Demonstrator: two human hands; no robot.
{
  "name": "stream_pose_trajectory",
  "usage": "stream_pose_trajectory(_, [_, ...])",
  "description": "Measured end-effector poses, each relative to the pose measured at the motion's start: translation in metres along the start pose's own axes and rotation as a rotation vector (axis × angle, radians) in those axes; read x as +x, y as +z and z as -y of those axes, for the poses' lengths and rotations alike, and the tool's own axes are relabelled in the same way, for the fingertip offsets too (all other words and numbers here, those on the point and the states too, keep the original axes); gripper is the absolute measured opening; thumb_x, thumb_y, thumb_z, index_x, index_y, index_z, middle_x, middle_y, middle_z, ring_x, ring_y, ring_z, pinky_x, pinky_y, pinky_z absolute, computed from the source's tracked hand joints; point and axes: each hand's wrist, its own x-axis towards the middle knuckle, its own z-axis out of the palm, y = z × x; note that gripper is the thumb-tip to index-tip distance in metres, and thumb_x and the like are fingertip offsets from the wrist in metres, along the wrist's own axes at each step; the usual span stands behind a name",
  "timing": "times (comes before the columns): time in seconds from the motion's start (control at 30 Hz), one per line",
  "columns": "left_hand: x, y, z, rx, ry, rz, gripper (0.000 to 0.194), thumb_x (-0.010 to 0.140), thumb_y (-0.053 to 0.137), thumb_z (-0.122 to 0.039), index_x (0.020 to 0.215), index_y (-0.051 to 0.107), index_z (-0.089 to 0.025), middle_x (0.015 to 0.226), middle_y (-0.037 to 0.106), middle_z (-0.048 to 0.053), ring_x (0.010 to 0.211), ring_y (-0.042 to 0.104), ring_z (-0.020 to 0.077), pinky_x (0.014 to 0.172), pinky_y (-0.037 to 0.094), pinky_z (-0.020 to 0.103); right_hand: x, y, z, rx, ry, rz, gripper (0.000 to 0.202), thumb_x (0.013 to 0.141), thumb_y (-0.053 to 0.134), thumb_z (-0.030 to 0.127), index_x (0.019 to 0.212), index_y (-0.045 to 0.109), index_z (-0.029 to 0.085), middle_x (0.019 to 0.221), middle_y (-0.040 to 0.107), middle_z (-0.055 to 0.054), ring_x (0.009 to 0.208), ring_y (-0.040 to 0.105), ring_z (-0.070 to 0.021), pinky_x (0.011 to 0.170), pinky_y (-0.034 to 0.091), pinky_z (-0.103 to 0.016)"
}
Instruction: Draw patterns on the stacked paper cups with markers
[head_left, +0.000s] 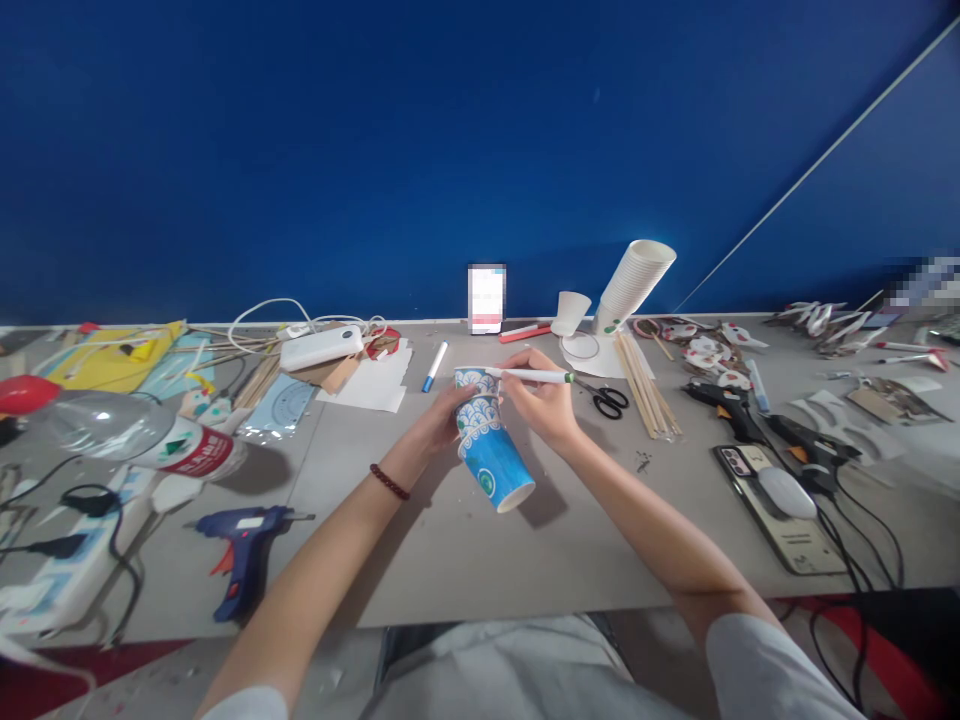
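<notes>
A paper cup (495,455), coloured blue with a white-and-blue scale pattern and a green round mark, is tilted above the table in front of me. My left hand (442,418) is closed around its left side near the patterned end. Between the fingers of my right hand (544,398) is a white marker (536,376) with a green end pointing right; its other end meets the patterned part of the cup. Whether the tip touches the paper I cannot tell. A blue-and-white marker (436,366) lies beyond my left hand, and black scissors (606,400) rest right of my right hand.
A stack of paper cups (634,285) leans at the back beside a single white cup (571,313). A propped phone (487,300) stands against the blue wall. Leftward are a blue glue gun (244,555), a plastic bottle (150,435) and a power strip (82,560); rightward, another phone (780,520) and cables.
</notes>
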Motion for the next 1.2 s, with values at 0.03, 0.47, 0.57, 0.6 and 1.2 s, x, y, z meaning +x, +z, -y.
stream_pose_trajectory(0.03, [0.0003,-0.0002,0.0003,-0.001,0.004,-0.009,0.039,0.074,0.076,-0.026,0.109,0.065,-0.012,0.081,0.073,0.007,0.069,0.07,0.0197,0.068,0.057,0.031,-0.0001,-0.0001,-0.0003,-0.007,-0.004,0.004,0.005,0.078,0.059,0.019,0.08,0.063,0.021,0.078,0.068,-0.001,0.073,0.064,-0.0162,0.066,0.05,-0.028])
stream_pose_trajectory(0.47, [0.0004,-0.0002,0.0003,-0.005,-0.019,-0.02,0.04,0.076,0.074,-0.026,0.112,0.065,-0.012,0.08,0.074,0.008,0.068,0.071,0.0202,0.068,0.058,0.031,0.0007,-0.0013,0.0008,-0.02,-0.02,-0.003,0.005,0.077,0.058,0.018,0.076,0.062,0.021,0.075,0.068,-0.001,0.07,0.064,-0.0162,0.064,0.05,-0.029])
stream_pose_trajectory(0.57, [0.0006,-0.0003,0.0003,0.014,-0.006,-0.005,0.04,0.076,0.074,-0.027,0.112,0.065,-0.012,0.082,0.074,0.009,0.07,0.071,0.0213,0.067,0.058,0.031,0.0005,-0.0017,0.0011,-0.005,-0.021,-0.005,0.007,0.075,0.057,0.015,0.076,0.062,0.021,0.076,0.069,-0.001,0.072,0.065,-0.0171,0.066,0.05,-0.03])
stream_pose_trajectory(0.6, [0.0006,-0.0004,0.0003,0.021,-0.005,-0.009,0.04,0.076,0.074,-0.028,0.111,0.065,-0.012,0.083,0.074,0.01,0.071,0.071,0.0217,0.068,0.058,0.032,0.0004,-0.0017,0.0014,-0.004,-0.018,-0.004,0.008,0.075,0.057,0.015,0.076,0.062,0.021,0.077,0.069,-0.001,0.072,0.065,-0.0173,0.066,0.05,-0.03])
stream_pose_trajectory(1.2, [-0.0007,0.0028,-0.0016,-0.002,-0.014,0.002,0.041,0.074,0.076,-0.026,0.111,0.064,-0.011,0.077,0.073,0.008,0.065,0.07,0.0202,0.068,0.058,0.032,0.0017,-0.002,0.0023,0.002,-0.012,-0.015,0.008,0.074,0.056,0.013,0.074,0.06,0.02,0.074,0.067,0.0,0.07,0.063,-0.0158,0.062,0.048,-0.028])
